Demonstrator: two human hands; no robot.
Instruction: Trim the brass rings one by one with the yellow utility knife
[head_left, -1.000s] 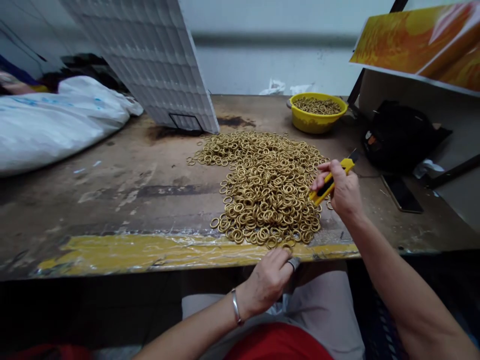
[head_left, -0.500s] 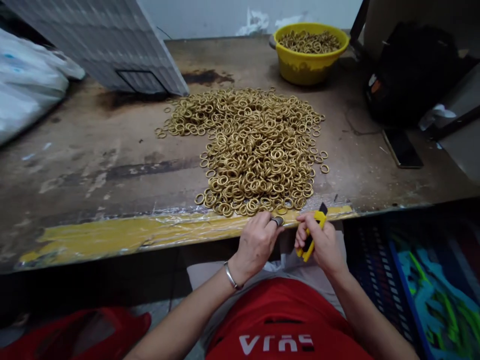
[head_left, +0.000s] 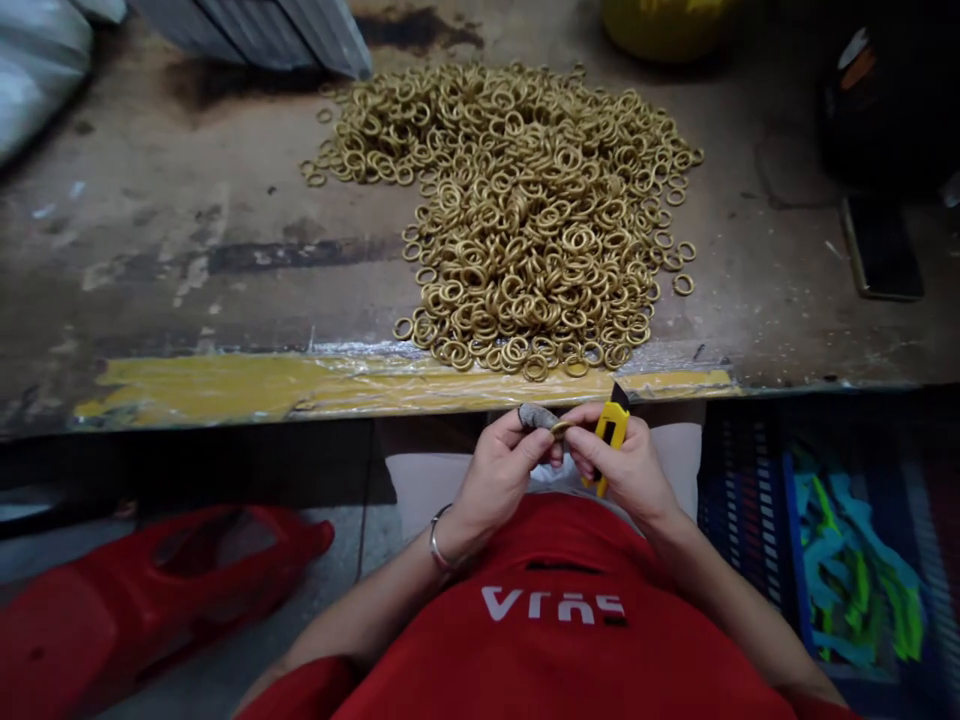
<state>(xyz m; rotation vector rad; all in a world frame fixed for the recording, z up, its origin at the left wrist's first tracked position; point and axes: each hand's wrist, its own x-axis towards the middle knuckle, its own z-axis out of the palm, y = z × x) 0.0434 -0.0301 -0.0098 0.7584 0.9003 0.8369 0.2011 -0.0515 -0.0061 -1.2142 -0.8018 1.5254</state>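
Note:
A single brass-coloured ring is pinched between the thumb and finger of my left hand, just off the table's front edge. Grey wrapping covers one finger of that hand. My right hand is closed around a yellow utility knife, its dark blade pointing up and away from me. The right thumb and fingertips also meet the ring from the other side. Beyond both hands, a large pile of similar rings spreads over the wooden table.
Yellow tape runs along the table's front edge. A phone lies at the right, near a dark bag. The base of a yellow tub shows at the back. Below are a red plastic chair and a blue crate.
My left hand has drawn back from the pile's near edge with a ring. Both hands have come together at it, the knife staying in the right. The view has tipped downward.

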